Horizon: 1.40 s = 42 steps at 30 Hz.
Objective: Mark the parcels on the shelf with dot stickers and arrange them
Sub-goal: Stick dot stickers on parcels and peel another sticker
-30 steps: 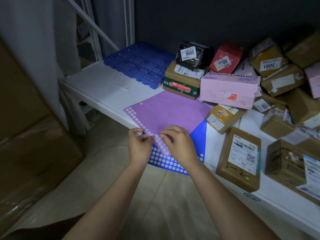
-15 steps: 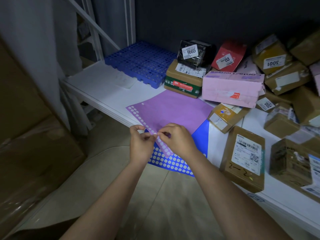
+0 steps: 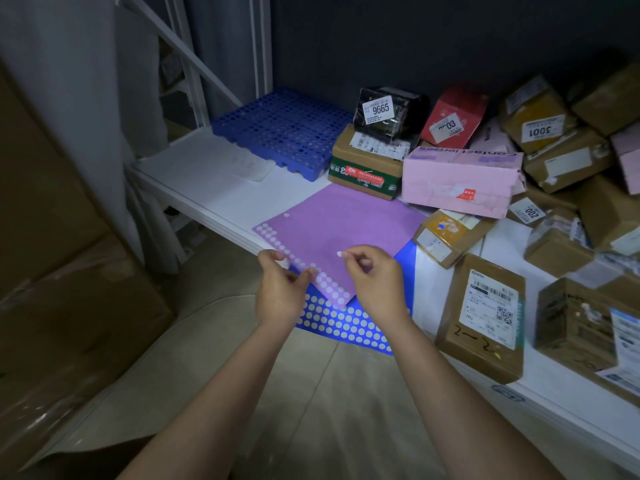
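hands: left pinches purple sheet edge | right pinches dot sticker

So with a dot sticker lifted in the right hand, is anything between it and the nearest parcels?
Nothing visible. The right hand pinches a pale dot sticker above the purple sticker sheet; the small brown parcel lies just right, unobstructed.

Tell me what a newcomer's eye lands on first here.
The purple sticker sheet at the shelf's front edge, lying over a blue sticker sheet. The left hand pinches its dotted edge, while the right hand holds a small pale dot sticker just above it. To the right sits a heap of parcels, a pink box foremost.
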{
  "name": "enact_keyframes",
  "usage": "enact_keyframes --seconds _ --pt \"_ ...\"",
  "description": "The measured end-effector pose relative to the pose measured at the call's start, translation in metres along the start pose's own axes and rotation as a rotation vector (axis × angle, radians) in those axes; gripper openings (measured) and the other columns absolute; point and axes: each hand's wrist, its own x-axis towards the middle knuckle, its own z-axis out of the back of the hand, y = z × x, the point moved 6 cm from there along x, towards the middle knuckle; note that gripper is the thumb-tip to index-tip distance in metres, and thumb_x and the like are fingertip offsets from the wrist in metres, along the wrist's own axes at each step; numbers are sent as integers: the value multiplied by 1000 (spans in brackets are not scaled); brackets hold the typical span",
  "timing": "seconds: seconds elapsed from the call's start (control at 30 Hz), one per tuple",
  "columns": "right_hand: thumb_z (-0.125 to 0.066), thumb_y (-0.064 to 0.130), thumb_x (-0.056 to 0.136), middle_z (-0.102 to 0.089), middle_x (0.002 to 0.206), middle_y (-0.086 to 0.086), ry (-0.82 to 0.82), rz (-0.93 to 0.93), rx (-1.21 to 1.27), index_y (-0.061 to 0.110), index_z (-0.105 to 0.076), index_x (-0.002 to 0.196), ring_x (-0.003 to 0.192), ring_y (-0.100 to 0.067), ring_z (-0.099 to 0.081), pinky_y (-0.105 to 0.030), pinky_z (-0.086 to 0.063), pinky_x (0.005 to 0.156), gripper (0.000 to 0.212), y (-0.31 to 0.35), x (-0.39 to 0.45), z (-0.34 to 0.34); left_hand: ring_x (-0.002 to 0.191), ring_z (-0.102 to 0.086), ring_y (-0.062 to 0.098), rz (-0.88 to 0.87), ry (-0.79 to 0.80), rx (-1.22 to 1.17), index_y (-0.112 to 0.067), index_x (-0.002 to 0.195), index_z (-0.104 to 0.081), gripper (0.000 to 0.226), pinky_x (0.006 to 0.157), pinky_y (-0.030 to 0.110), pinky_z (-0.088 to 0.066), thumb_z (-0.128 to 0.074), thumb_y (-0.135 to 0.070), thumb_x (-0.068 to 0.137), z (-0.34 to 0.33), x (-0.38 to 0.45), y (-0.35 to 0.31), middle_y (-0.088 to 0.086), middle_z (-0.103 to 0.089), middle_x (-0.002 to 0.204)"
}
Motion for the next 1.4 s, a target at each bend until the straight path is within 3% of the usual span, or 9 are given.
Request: enact_keyframes --seconds 0.17,0.33,0.5,0.6,0.77,0.97,1.1,1.27,1.4 --pt "-68 9 85 -64 82 6 -177 123 -137 15 -72 85 72 -6 -60 -19 -48 63 7 7 -37 79 76 -55 25 -166 0 137 -20 99 -42 33 73 35 -45 -70 -28 83 -14 -14 -19 3 -53 84" --pt "-68 5 84 -63 85 1 -332 167 -328 10 -71 85 73 3 -55 -4 -40 65 6 -14 -71 166 92 -57 29 -393 226 188 -14 100 -60 21 85 39 -46 -69 -24 84 -79 -59 -55 4 -55 95" --pt "-68 6 85 -67 83 -6 -297 119 -531 8 -72 87 68 -9 -57 -5 -39 59 5 -48 -85 211 116 -49 23 -487 556 285 -16 118 -61 37 95 37 -43 -67 -32 85 -146 -108 -72 4 -56 121" --pt "-69 3 84 -68 84 -6 -255 145 -607 8 -72 88 70 -13 -59 -13 -39 62 7 -57 -88 222 124 -43 22 -573 638 331 -16 128 -55 49 101 36 -40 -68 -33 84 -166 -126 -74 -1 -50 133" --pt "-72 1 80 -68 83 -5 -200 272 -645 5 -71 87 72 -19 -63 -21 -44 63 8 -63 -92 228 134 -25 15 -651 645 471 -19 139 -44 60 108 31 -29 -64 -39 86 -177 -137 -75 -7 -34 148" --pt "-66 6 83 -67 83 -5 -170 376 -657 5 -71 84 74 -21 -62 -27 -48 67 5 -65 -100 226 134 -26 15 -664 626 493 -20 141 -41 63 107 32 -32 -63 -42 86 -177 -138 -73 -9 -33 150" --pt "-56 16 88 -66 84 -3 -108 455 -709 6 -71 84 74 -22 -62 -30 -50 66 18 -61 -104 216 134 -27 16 -668 625 502 -22 142 -38 65 106 36 -35 -63 -43 86 -177 -139 -73 -9 -34 150" --pt "-55 11 84 -64 94 -3 45 389 -671 8 -73 97 79 -21 -61 -29 -52 61 23 -65 -106 216 130 -32 17 -637 599 545 -24 141 -37 66 93 37 -42 -64 -45 85 -175 -139 -75 -10 -39 146" --pt "-45 24 85 -66 109 6 157 278 -481 16 -76 100 94 -10 -63 -23 -51 74 36 -70 -107 230 128 -33 17 -603 587 561 -25 140 -37 65 88 36 -43 -64 -45 84 -174 -139 -78 -9 -44 142"
